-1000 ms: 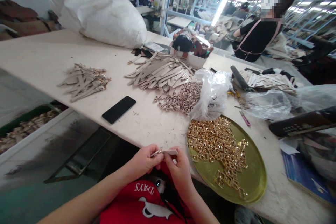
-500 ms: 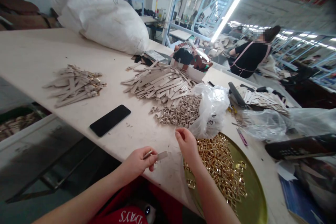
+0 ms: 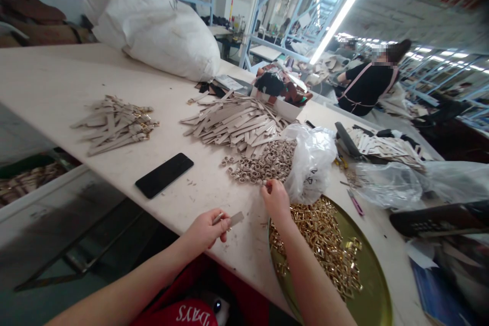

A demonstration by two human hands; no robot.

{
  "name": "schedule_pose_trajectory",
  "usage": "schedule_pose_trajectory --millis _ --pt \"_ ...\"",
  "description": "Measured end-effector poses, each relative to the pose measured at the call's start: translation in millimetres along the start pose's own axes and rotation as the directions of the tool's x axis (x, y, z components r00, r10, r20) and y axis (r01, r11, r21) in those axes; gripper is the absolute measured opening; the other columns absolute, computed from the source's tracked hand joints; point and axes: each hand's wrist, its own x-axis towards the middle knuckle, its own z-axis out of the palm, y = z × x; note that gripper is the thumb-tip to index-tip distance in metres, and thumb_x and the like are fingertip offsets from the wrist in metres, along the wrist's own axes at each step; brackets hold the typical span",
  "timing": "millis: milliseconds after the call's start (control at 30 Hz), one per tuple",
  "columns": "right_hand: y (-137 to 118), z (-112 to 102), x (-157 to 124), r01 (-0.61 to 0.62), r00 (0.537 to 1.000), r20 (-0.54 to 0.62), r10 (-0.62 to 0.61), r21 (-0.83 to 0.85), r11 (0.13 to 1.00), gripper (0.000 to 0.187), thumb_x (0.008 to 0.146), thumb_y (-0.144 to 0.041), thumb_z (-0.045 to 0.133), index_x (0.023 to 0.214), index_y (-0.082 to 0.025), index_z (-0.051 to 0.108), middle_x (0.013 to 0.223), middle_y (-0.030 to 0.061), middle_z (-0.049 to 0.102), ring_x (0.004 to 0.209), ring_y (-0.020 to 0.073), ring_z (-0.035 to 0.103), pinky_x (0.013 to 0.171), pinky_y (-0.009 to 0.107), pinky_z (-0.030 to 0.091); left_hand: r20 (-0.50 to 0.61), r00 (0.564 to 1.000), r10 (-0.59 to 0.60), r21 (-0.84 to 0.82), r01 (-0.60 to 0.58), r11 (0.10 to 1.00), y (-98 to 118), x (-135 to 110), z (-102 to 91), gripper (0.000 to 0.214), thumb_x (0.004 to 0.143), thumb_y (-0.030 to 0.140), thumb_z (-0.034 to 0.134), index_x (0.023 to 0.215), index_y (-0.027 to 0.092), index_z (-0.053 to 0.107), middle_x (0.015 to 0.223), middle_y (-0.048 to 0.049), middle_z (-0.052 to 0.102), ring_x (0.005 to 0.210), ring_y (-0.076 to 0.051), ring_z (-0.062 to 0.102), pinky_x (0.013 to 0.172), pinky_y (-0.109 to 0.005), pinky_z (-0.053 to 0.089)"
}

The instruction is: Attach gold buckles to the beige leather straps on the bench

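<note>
My left hand (image 3: 208, 228) is closed on a short beige strap (image 3: 232, 220) and holds it just above the near edge of the table (image 3: 57, 81). My right hand (image 3: 275, 199) reaches forward, its fingertips pinched at the near edge of a heap of small beige loops (image 3: 263, 160). Whether a loop sits between the fingers is hidden. The right forearm crosses a round gold tray (image 3: 372, 285) that holds several gold buckles (image 3: 324, 244).
A pile of long beige straps (image 3: 239, 123) lies behind the loops; a smaller pile with buckles (image 3: 114, 125) lies to the left. A black phone (image 3: 164, 174), a clear plastic bag (image 3: 311, 163), a big white sack (image 3: 160, 30) and a calculator (image 3: 439, 219) are on the table. A person (image 3: 367, 84) works farther back.
My right hand left the strap and moved forward to the loop heap. My left hand keeps the strap and has risen from my lap to the table's edge.
</note>
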Motion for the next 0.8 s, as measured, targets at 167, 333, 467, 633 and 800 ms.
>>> schedule_pose_trajectory --millis 167,333,467,633,800 --pt "-1 -8 -5 -0.031 0.999 -0.017 0.035 0.176 0.984 0.011 0.067 -0.025 0.055 0.060 -0.019 0.050 0.072 0.0037 0.052 0.069 0.0183 0.049 0.070 0.033 0.038 -0.018 1.000 0.022 -0.029 -0.023 0.999 4 -4 5.2 0.027 0.072 0.044 0.049 0.076 0.017 0.046 0.049 0.0061 0.053 0.030 -0.004 0.028 0.032 -0.017 0.021" --pt "-22 -17 -26 -0.107 0.993 0.095 0.073 0.435 0.894 0.024 0.071 -0.039 0.056 0.074 -0.016 0.056 0.063 0.0003 0.055 0.057 0.0145 0.051 0.057 0.030 0.042 -0.073 0.996 0.046 -0.058 -0.051 0.997 9 -16 3.7 0.028 0.072 0.044 0.049 0.075 0.016 0.045 0.048 0.0066 0.052 0.030 -0.003 0.028 0.032 -0.016 0.020" --pt "-47 -27 -62 -0.430 0.894 0.439 0.096 0.775 0.462 0.036 0.068 -0.039 0.062 0.099 -0.019 0.059 0.074 0.0007 0.060 0.057 0.0106 0.054 0.053 0.024 0.045 -0.101 0.992 0.078 -0.113 -0.089 0.990 17 -25 3.1 0.028 0.073 0.044 0.050 0.074 0.016 0.044 0.050 0.0061 0.052 0.031 -0.002 0.030 0.033 -0.016 0.020" --pt "-64 -29 -94 -0.574 0.819 0.568 0.082 0.807 0.141 0.029 0.061 -0.027 0.071 0.090 -0.022 0.064 0.084 0.0002 0.063 0.069 0.0109 0.058 0.070 0.027 0.048 -0.106 0.991 0.085 -0.116 -0.097 0.988 18 -27 5.5 0.028 0.074 0.043 0.050 0.075 0.016 0.044 0.050 0.0064 0.051 0.032 -0.003 0.031 0.033 -0.015 0.021" --pt "-66 -17 -104 -0.430 0.902 0.421 0.101 0.848 0.310 0.019 0.071 -0.034 0.063 0.083 -0.019 0.065 0.087 0.0031 0.065 0.079 0.0156 0.058 0.079 0.035 0.046 -0.121 0.992 0.031 -0.046 -0.037 0.998 11 -22 6.1 0.026 0.073 0.043 0.049 0.072 0.017 0.044 0.046 0.0071 0.050 0.031 -0.004 0.029 0.033 -0.016 0.020"
